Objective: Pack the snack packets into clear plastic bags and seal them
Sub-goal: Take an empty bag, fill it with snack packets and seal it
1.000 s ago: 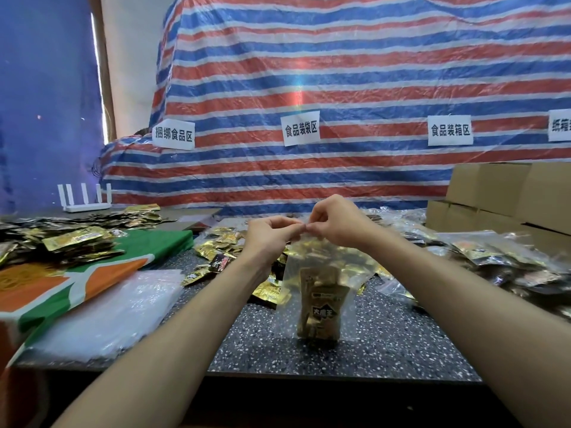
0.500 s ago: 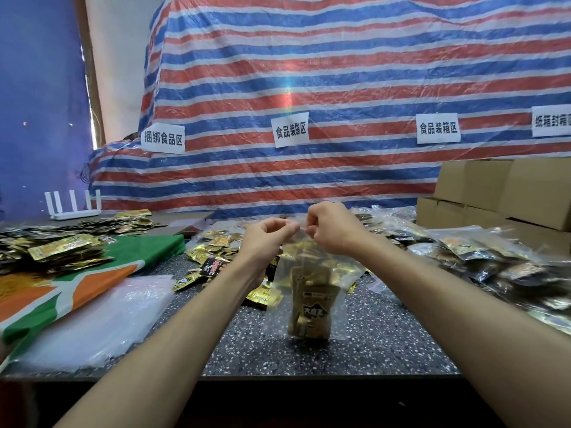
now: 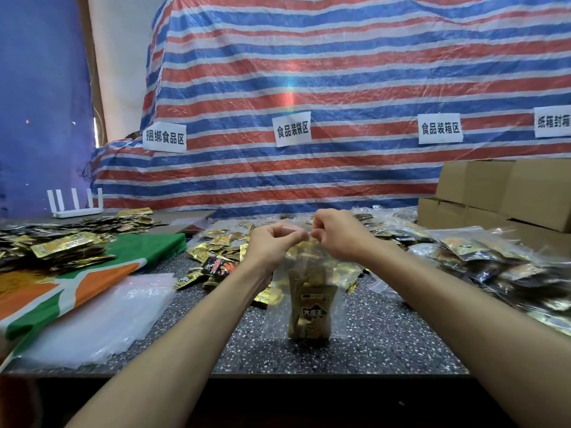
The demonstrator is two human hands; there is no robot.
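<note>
Two grips, left grip (image 3: 273, 246) and right grip (image 3: 337, 236), pinch the top edge of the clear bag (image 3: 337, 307). Film is judged light, limp and slippery; hold at the seal strip.

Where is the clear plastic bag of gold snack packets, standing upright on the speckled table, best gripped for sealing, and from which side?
Its flat top strip, from above. The clear plastic bag stands upright with the gold snack packets sunk low, leaving the mouth free; the left hand and right hand pinch it there, side by side.
</note>
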